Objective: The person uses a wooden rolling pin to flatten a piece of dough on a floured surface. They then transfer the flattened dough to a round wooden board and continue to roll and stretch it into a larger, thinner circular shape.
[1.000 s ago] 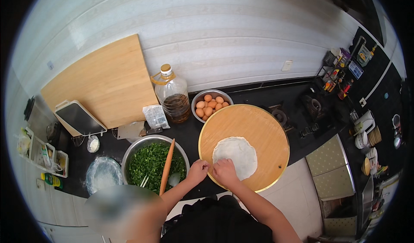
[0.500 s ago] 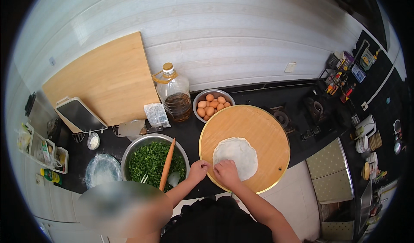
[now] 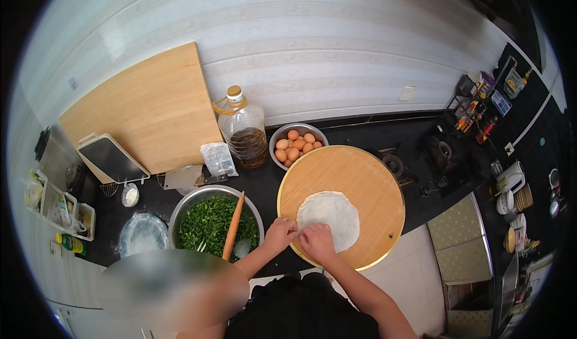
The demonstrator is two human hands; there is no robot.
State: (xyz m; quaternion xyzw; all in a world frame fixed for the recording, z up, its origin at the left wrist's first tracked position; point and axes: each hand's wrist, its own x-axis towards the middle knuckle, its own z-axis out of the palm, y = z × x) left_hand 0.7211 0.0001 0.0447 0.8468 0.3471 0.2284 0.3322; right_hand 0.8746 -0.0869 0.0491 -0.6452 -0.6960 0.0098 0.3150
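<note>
A flat white dough round point(image 3: 333, 219) with a slightly uneven rim lies on a round wooden board point(image 3: 372, 183) edged in yellow. At its lower left rim, my left hand point(image 3: 280, 235) and my right hand point(image 3: 317, 243) almost meet, fingertips bent inward and pinching the dough's edge. The right hand covers part of the dough. Left of the board, a steel bowl point(image 3: 174, 222) holds chopped greens point(image 3: 207, 222). A wooden rolling pin point(image 3: 234, 226) rests across this bowl, and a spoon point(image 3: 242, 248) sits in the greens.
Behind the board stand a bowl of brown eggs point(image 3: 293, 154) and a large oil bottle point(image 3: 247, 137). A cleaver point(image 3: 186, 177) lies before a leaning wooden board point(image 3: 144, 110). Floury plate point(image 3: 143, 235) at left; gas stove point(image 3: 442, 152) at right. A blurred patch hides the lower left.
Both hands have shifted slightly at the dough's lower left rim, with the left fingertips drawn closer to the right ones. The dough, bowls and rolling pin stay in place.
</note>
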